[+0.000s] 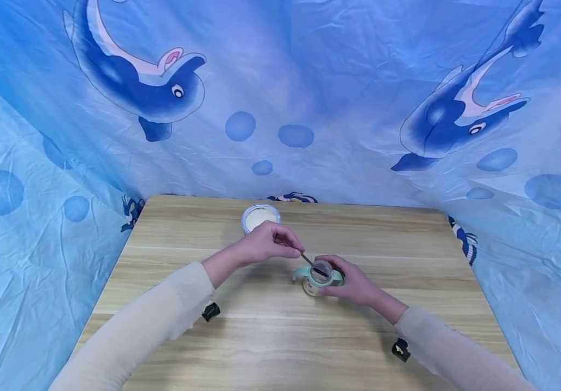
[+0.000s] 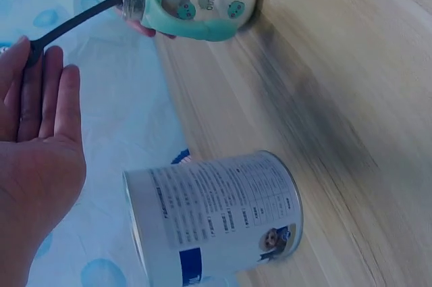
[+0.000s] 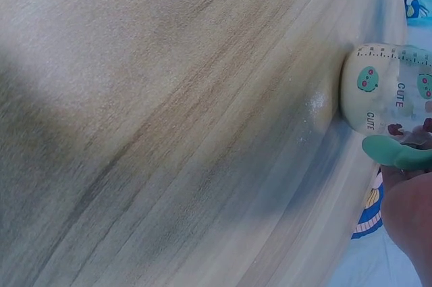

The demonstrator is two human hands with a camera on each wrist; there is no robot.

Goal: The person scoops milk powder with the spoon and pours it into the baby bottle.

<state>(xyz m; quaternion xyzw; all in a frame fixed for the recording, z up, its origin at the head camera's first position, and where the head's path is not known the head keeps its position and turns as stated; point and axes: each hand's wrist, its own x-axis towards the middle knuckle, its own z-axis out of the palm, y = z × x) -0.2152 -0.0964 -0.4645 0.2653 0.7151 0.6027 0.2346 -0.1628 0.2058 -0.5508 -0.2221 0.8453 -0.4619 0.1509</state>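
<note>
My left hand [image 1: 271,244] pinches the handle end of a dark scoop [image 2: 77,22] between thumb and fingers. The scoop slants down to the right, its far end at the open mouth of a clear baby bottle [image 1: 311,289]. Mint-green handles stick out from the bottle's collar, and "CUTE" prints mark its side. Pale contents show in the bottle's lower part in the left wrist view. The bottle stands upright on the table, and my right hand [image 1: 353,282] grips it around its right side. In the right wrist view, the bottle's top is cut off by the frame edge.
Behind my left hand stands an open tin [image 2: 223,213] with a printed label and pale powder inside. A little white powder [image 3: 316,103] lies on the wooden table [image 1: 260,347] beside the bottle. Blue curtains [image 1: 348,65] with dolphin prints hang around the table's back and sides.
</note>
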